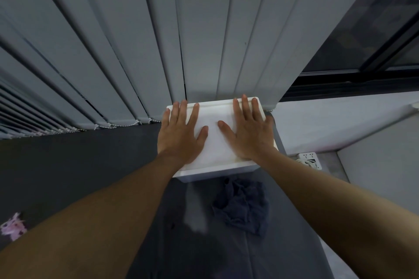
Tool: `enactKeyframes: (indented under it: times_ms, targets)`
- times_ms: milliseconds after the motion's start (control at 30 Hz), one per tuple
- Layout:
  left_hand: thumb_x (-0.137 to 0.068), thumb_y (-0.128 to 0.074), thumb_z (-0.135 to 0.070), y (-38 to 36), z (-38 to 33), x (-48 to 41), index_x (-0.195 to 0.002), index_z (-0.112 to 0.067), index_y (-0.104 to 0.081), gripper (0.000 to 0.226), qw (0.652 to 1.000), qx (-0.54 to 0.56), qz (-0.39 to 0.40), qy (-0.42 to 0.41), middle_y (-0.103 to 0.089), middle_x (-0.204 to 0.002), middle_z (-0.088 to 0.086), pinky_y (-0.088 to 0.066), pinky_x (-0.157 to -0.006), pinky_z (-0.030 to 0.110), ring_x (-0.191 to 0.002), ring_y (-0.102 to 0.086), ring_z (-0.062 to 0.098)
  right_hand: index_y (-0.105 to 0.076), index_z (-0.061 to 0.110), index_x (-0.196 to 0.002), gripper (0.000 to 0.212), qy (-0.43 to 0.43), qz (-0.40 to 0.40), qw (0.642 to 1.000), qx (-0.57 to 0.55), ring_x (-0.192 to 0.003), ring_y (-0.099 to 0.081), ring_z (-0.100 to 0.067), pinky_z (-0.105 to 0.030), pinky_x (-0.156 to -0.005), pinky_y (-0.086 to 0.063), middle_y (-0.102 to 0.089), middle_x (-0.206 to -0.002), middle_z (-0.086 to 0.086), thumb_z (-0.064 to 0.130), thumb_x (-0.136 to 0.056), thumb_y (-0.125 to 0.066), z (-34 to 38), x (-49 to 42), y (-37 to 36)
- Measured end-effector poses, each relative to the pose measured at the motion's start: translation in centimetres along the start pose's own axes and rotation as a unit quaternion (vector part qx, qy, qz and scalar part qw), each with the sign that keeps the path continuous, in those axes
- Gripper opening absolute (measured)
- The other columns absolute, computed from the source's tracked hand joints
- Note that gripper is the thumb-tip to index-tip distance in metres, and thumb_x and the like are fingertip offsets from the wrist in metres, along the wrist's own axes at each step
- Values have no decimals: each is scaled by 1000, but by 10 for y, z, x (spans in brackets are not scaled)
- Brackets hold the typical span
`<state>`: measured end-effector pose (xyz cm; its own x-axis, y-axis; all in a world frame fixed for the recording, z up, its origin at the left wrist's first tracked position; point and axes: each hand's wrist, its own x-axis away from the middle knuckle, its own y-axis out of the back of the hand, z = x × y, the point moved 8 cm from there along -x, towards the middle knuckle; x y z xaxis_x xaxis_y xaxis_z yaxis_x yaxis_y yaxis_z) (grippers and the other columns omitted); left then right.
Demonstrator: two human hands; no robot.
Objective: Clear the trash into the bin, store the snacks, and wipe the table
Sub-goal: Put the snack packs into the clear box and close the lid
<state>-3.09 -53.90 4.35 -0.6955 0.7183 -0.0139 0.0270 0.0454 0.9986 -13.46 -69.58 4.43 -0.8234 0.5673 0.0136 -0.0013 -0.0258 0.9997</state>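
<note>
The white box (215, 113), set at the far edge of the bench (79, 165), is pressed by the flat, straight-fingered left hand (181, 136) and right hand (249, 136), so storing seems nearly done, while a pink scrap (13, 226) at the left edge and wiping with the crumpled cloth (242, 206) appear left.

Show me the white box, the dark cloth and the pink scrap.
white box (215, 111): head view, bare middle of its lid.
dark cloth (243, 206): head view, middle of its crumpled folds.
pink scrap (13, 225): head view, its middle.
</note>
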Motion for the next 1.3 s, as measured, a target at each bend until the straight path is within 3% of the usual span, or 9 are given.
enactKeyframes:
  times_ms: [200,400,600,833,1100,1300]
  targets:
    - [-97,-28,-60,5,2,1,-158,-24,-17,72,999,47,-25,9,-14,-165,11,-6,-125,45,-153,-6,29,-5,24,-157,82,-15,-9,1000,-23,-154,-1,-24,-58,-113,-25,0,-167,-1,75,-93,-8,-2,1,-1]
    - [-97,-33,-61,3,10,4,-158,-27,-16,72,993,99,-15,70,-1,-166,17,-6,-124,45,-153,6,34,-5,23,-157,91,-58,-10,997,-44,-154,0,-20,-56,-104,-36,1,-167,0,82,-87,-11,-7,1,0]
    - [-97,-24,-63,6,5,3,-158,-24,-12,74,998,34,-10,61,-12,-163,20,-11,-123,47,-151,-6,38,-2,22,-157,90,-38,3,999,-26,-153,4,-19,-56,-106,-34,3,-167,-1,80,-89,-9,-8,0,0]
    - [-95,-16,-68,2,6,-3,-158,-22,-6,79,999,4,21,47,-10,-161,23,-9,-123,48,-150,-5,39,-4,20,-157,90,-38,-3,999,-30,-153,3,-22,-56,-109,-30,1,-167,-3,79,-90,-8,-8,-1,-3]
    - [-94,-16,-68,7,3,-5,-158,-16,-12,82,999,-16,1,33,-19,-159,20,-9,-124,48,-150,-12,37,-3,17,-157,89,-27,-12,999,-29,-154,1,-24,-54,-111,-28,0,-167,-5,76,-92,-10,-6,-2,-5]
    - [-99,-12,-60,3,-4,-4,-158,-7,0,80,999,-36,17,-17,-3,-167,12,-4,-125,47,-154,0,32,-4,16,-158,88,-26,-17,999,-29,-154,0,-25,-52,-114,-25,-1,-167,-6,76,-93,-11,-5,-2,-5]
